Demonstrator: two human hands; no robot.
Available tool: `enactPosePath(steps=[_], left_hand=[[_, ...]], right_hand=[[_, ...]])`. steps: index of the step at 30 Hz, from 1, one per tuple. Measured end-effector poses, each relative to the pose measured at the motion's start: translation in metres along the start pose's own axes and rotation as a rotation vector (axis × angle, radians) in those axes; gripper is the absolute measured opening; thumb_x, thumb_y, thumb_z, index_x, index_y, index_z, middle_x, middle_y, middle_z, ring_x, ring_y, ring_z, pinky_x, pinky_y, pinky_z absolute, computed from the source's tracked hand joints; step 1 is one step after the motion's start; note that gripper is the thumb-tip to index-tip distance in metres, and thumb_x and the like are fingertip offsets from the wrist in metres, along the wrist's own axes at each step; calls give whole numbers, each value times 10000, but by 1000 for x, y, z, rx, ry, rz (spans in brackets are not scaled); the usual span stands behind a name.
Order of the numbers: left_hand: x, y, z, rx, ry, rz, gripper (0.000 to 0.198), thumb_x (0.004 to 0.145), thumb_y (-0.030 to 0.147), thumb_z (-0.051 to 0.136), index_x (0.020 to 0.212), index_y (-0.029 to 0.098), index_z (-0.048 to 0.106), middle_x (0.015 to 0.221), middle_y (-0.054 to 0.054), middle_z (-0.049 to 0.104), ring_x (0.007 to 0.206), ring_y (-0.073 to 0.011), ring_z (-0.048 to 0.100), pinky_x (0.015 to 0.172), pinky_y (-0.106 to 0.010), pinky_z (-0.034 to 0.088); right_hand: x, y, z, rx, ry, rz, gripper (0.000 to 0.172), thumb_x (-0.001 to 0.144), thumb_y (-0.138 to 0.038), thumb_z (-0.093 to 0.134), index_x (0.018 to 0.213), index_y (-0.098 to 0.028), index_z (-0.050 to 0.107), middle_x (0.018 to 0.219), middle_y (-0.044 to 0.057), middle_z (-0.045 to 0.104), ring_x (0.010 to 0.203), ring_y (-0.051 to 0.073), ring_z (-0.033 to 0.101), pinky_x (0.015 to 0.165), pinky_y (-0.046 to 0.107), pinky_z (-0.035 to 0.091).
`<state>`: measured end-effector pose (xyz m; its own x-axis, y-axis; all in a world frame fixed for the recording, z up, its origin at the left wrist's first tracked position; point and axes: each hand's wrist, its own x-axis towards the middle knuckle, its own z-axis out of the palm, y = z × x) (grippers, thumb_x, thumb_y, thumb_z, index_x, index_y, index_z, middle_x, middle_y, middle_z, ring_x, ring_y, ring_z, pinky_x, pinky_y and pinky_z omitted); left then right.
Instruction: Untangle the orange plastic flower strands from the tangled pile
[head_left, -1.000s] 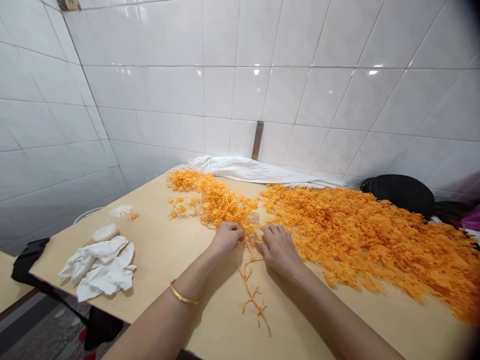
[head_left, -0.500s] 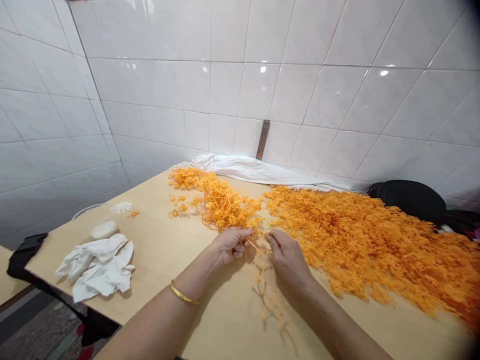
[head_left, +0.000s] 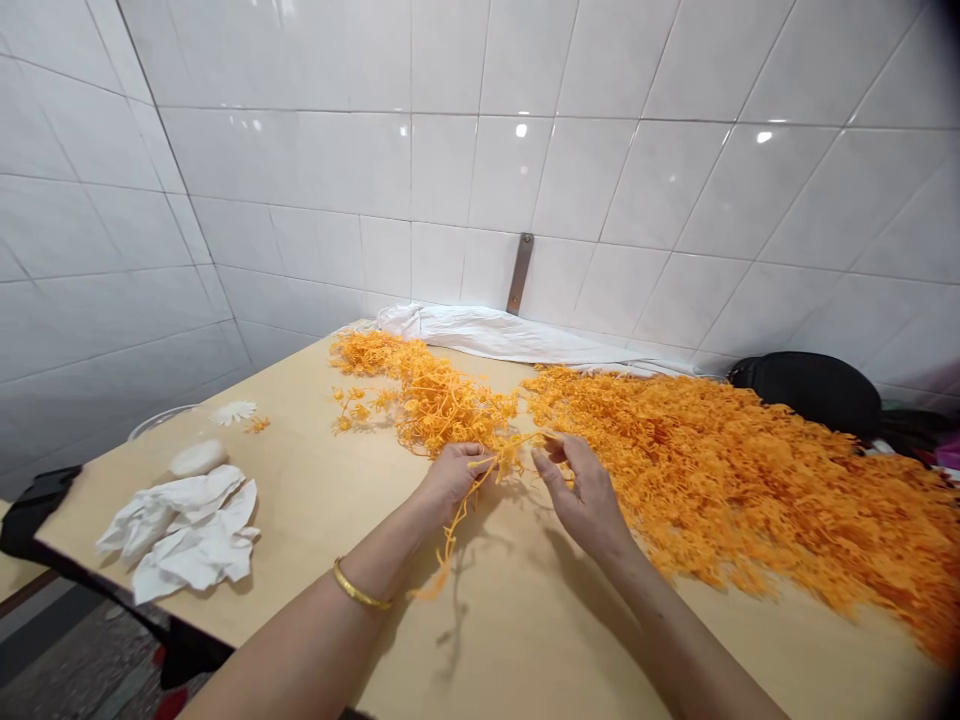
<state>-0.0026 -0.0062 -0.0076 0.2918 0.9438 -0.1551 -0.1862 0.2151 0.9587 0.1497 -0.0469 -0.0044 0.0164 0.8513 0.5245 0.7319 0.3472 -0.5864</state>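
My left hand [head_left: 454, 478] is closed on a thin orange branching strand [head_left: 454, 530], which hangs down past the wrist towards the tabletop. A loose end of the strand reaches across towards my right hand [head_left: 583, 492], whose fingers are spread just beside it and hold nothing I can see. Behind the hands lies a tangled orange heap [head_left: 439, 405]. A far larger orange mass [head_left: 739, 470] of the same lacy strands spreads to the right of my right hand. A gold bangle [head_left: 361, 590] circles my left wrist.
The light wooden table [head_left: 525, 620] ends at an edge on the left. On it lie crumpled white tissues [head_left: 180, 530], a white lump [head_left: 198, 458] and a white flower shape [head_left: 233, 412]. White cloth [head_left: 480, 335] and a black bag [head_left: 806, 393] line the white tiled wall [head_left: 600, 170].
The strand, earlier hanging between both hands, now hangs from my left hand towards the lower left. My right hand has let go of it and spread its fingers.
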Motion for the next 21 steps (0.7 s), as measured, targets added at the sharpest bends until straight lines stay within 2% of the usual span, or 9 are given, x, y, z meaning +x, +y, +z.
enactPosePath(steps=[2,4,7,8,10,12,14,17,21], left_hand=[[-2,-3,1,33,-69,42,193,565,224,647,480,122,507,402,30,431,382,-40,330,406,-194,224],[-3,-6,1,97,-133,44,156,567,213,627,495,121,523,414,24,448,389,-49,352,419,-200,244],[-3,-9,0,226,-158,39,99,566,173,587,503,122,530,414,29,437,388,-49,341,418,-197,238],[-2,-10,0,256,-156,50,84,563,164,577,507,123,529,415,33,431,391,-49,338,418,-195,238],[-1,-12,0,277,-166,65,62,562,156,561,522,128,524,426,37,430,401,-51,344,428,-192,255],[1,-13,0,276,-173,84,77,568,152,546,510,134,498,423,41,419,405,-52,352,441,-190,275],[3,-15,1,271,-168,103,98,576,146,528,498,142,468,422,38,422,411,-56,369,452,-188,289],[5,-18,0,280,-149,106,66,573,117,504,536,150,460,456,26,466,432,-64,405,464,-186,301],[7,-24,-3,414,-138,121,99,595,140,513,531,151,437,469,43,412,411,-49,335,421,-185,233]], right_hand=[[0,-5,4,52,-24,-4,458,752,-362,509,1165,-175,437,991,97,530,814,188,513,704,332,415],[3,-5,9,89,-77,-7,457,715,-312,545,1144,-179,463,978,89,538,777,179,513,685,325,413],[8,4,13,224,-98,90,160,718,-275,524,829,-178,587,710,26,556,617,142,490,591,285,389],[9,8,12,322,-71,175,118,712,-287,534,736,-180,576,609,-2,523,555,126,467,547,267,371],[12,18,8,566,8,375,148,673,-322,583,650,-185,532,494,-45,448,468,97,417,479,236,334],[13,25,3,761,67,520,212,615,-344,637,616,-186,494,470,-64,430,438,78,405,453,217,325],[13,28,-1,850,67,591,255,567,-348,669,615,-184,479,486,-65,449,431,72,421,445,211,339],[13,28,-4,931,29,649,282,527,-322,695,646,-181,482,509,-59,470,428,72,447,429,206,357],[15,21,-7,1018,-2,674,230,579,-284,662,655,-181,471,495,-54,453,397,60,418,385,185,335]])
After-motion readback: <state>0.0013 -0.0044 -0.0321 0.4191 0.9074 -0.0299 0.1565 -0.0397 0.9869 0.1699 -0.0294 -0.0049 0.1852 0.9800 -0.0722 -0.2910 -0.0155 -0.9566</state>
